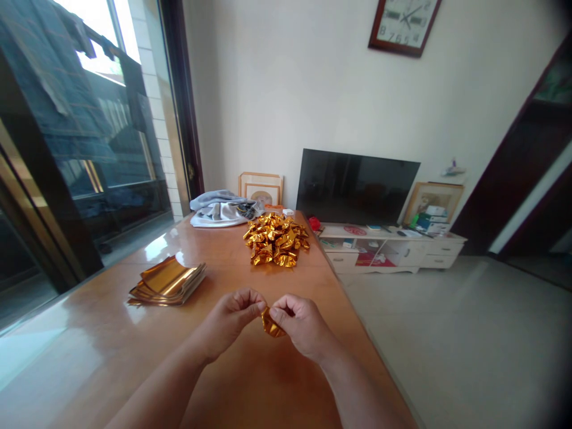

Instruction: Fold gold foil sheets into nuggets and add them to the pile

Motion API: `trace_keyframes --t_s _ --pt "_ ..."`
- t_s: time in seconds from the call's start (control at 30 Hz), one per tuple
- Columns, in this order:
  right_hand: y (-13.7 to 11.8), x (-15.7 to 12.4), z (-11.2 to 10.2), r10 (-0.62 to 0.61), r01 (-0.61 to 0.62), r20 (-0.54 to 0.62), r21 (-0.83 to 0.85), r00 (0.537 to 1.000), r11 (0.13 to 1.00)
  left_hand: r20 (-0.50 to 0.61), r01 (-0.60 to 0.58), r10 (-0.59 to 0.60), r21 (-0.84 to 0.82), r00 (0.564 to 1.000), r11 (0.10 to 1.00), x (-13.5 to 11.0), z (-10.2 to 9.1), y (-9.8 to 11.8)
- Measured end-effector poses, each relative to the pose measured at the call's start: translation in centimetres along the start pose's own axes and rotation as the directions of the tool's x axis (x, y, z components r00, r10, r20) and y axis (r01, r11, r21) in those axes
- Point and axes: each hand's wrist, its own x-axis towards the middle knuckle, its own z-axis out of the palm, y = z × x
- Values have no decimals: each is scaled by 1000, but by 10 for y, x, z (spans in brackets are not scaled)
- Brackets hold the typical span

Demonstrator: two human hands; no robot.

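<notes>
Left hand [227,319] and right hand [301,326] held close together over the near part of a glossy wooden bench [93,351]. A small gold foil piece [272,325] lies between them, raised above the bench and crumpled. The fingers [252,302] of the left hand are curled and closed on its upper left side; the fingers [280,310] of the right hand are closed on its upper right side. The hands hide most of the upper part of the piece, so its fold cannot be told.

Far and centre on the bench: a heap of crumpled gold foil, the foil pile [276,240]. Left of the hands: a loose foil stack [167,283] of flat gold sheets, apart from the pile. Far left on the bench: a grey cloth [223,210], with a picture frame [260,189] behind it.

Beyond the far right of the bench: a TV [357,186] on a white cabinet [370,250], with a second frame [433,202] beside it. Above, on the wall: a clock [404,27]. Far left: a glass door [89,149].
</notes>
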Motion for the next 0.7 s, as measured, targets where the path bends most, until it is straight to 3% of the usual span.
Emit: trace_keyframes --t_s 0.27,0.47,0.7 --pt "-1 -1 1 41 -42 22 64 999 997 8 7 -7 -2 1000 1000 -1 2 3" --pt "-2 -2 1 -27 27 -7 28 1000 999 -29 5 -6 -44 1000 999 -3 1 9" --pt "-3 -3 3 -60 60 -27 -20 998 998 75 13 -4 -115 997 993 -2 1 4"
